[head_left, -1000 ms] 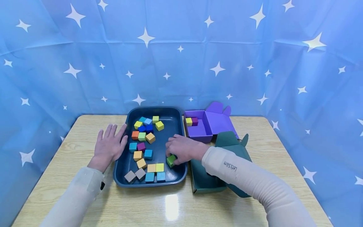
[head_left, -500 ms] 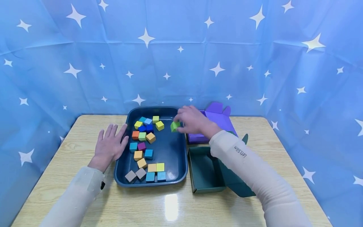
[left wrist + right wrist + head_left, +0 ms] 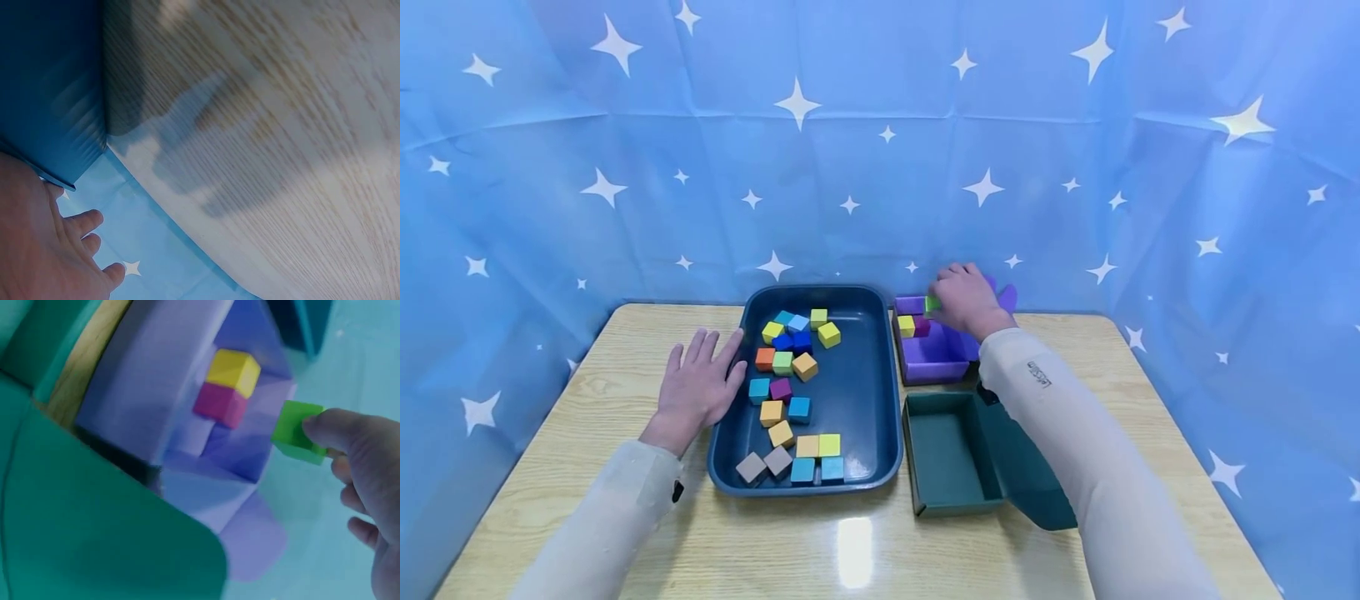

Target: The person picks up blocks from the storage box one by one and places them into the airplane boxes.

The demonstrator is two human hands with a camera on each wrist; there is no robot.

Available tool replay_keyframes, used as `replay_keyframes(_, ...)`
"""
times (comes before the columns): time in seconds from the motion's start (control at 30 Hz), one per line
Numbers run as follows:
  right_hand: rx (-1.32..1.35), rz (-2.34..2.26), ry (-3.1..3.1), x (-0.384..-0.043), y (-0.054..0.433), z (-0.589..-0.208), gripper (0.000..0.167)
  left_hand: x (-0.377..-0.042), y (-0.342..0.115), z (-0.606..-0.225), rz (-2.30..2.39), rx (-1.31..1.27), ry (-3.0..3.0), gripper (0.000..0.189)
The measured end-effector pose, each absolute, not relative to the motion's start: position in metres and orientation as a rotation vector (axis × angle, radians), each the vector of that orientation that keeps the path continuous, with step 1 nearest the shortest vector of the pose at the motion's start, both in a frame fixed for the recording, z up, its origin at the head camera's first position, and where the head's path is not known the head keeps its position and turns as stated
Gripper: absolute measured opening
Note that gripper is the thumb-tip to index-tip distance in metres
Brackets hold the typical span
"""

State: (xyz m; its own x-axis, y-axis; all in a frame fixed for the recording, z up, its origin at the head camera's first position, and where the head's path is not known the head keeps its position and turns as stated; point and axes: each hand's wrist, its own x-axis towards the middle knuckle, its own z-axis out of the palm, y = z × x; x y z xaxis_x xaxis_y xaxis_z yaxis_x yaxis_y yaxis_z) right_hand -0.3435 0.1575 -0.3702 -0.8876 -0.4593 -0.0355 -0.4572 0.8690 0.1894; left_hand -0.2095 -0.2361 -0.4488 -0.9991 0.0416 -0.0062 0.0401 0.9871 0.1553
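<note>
My right hand [image 3: 966, 298] pinches a green cube [image 3: 297, 431] between thumb and fingers, just above the purple box [image 3: 934, 372]. Inside that box a yellow cube [image 3: 233, 370] and a magenta cube [image 3: 220, 405] sit side by side. With its fingers straight, my left hand [image 3: 694, 392] rests against the left rim of the dark blue tray [image 3: 861, 417]. Several cubes in yellow, blue, orange, grey and other colours lie in the tray, mostly toward its left half, among them an orange-red cube [image 3: 764, 359].
A dark green box [image 3: 951, 467] stands open in front of the purple box, its lid [image 3: 1033, 467] folded out to the right under my right forearm. Tray and boxes stand on a wooden table [image 3: 775, 550]. A blue star-patterned cloth [image 3: 880, 208] hangs behind and at the sides.
My right hand has lifted the green cube from the tray's right side and carried it back and right to above the purple box. The left hand has stayed at the tray rim.
</note>
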Motion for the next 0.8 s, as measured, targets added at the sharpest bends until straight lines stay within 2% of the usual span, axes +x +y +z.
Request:
replay_keyframes(0.17,0.708,-0.418,-3.043,-0.353,0.161,-0.381,0.025,-0.211,-0.237,-0.452,0.244,0.064,3.127,0.062)
replay_keyframes(0.4,0.682,-0.478,-3.066,-0.36,0.157,-0.393,0.027,-0.212,-0.239,-0.452,0.241,0.048,3.128,0.061)
replay_keyframes(0.6,0.681,-0.533,-3.076,-0.363,0.154,-0.403,0.018,-0.213,-0.24,-0.451,0.248,0.046,3.133,0.061)
replay_keyframes(0.8,0.692,-0.56,-3.06,-0.365,0.154,-0.415,0.016,-0.214,-0.24,-0.453,0.231,0.03,3.129,0.062)
